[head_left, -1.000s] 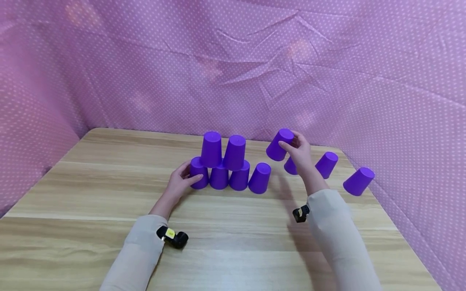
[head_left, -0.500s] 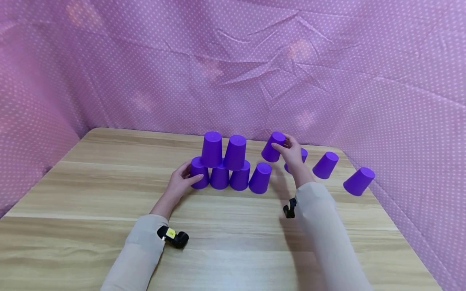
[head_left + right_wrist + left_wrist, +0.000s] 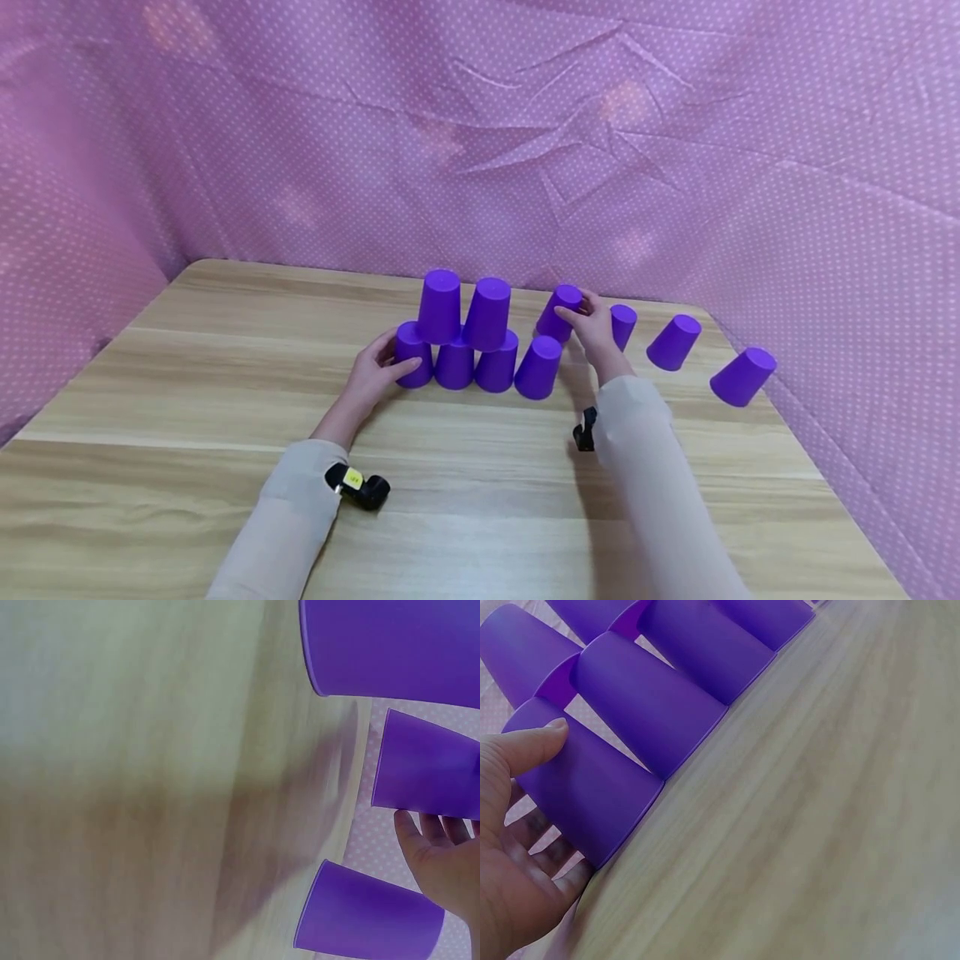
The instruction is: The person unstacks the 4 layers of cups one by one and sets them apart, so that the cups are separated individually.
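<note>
Upside-down purple plastic cups form two tiers on the table. My left hand [image 3: 367,379] holds the leftmost bottom cup [image 3: 416,357], thumb across its near side and fingers round its outer side, as the left wrist view shows on that cup [image 3: 592,784]. Two upper cups [image 3: 439,307] straddle the bottom ones. My right hand [image 3: 598,335] grips another inverted cup [image 3: 553,319] by its side, lifted off the table behind the right-end bottom cup [image 3: 537,368]. In the right wrist view this held cup [image 3: 424,769] hangs over its shadow, with fingers along its lower side.
Right of my right hand stand three more inverted cups, the nearest [image 3: 622,327] partly hidden by the hand, then a middle cup [image 3: 674,342] and an outer cup [image 3: 743,377]. A pink dotted cloth [image 3: 480,167] hangs behind the wooden table [image 3: 465,500].
My right hand has carried its cup leftward and slightly lower, towards the right end of the bottom row. The left hand keeps its place on the leftmost cup.
</note>
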Motion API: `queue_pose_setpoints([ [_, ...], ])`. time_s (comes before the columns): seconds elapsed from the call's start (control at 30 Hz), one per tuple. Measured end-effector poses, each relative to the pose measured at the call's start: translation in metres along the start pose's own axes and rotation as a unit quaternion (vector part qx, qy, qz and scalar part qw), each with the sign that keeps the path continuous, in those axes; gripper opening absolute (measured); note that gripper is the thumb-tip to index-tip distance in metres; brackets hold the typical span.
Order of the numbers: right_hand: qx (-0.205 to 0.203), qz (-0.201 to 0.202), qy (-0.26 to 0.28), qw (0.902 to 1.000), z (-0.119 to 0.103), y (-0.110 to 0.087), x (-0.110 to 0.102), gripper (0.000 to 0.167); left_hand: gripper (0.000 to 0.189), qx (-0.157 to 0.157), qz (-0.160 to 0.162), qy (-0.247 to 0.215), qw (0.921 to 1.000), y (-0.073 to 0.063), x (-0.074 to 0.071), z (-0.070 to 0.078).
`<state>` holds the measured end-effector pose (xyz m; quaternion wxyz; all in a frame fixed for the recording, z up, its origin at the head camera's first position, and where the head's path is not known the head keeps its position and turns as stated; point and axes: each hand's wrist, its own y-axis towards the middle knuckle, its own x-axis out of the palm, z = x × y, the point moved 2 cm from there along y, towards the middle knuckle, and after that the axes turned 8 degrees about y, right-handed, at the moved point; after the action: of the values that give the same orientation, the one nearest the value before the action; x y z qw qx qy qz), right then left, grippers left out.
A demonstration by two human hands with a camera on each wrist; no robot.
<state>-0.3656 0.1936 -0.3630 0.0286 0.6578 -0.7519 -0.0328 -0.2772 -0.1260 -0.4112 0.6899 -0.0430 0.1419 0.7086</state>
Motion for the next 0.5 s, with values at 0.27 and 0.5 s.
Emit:
queue_pose_setpoints([
  [0.27, 0.018, -0.007, -0.007, 0.9998, 0.007, 0.004, 0.005, 0.054, 0.059, -0.003, -0.003, 0.005, 1.0, 0.001, -0.001, 0.001],
  [0.5, 0.01, -0.009, -0.018, 0.9998, 0.012, 0.003, 0.008, 0.054, 0.059, -0.007, -0.003, 0.004, 1.0, 0.0, -0.002, 0.001],
])
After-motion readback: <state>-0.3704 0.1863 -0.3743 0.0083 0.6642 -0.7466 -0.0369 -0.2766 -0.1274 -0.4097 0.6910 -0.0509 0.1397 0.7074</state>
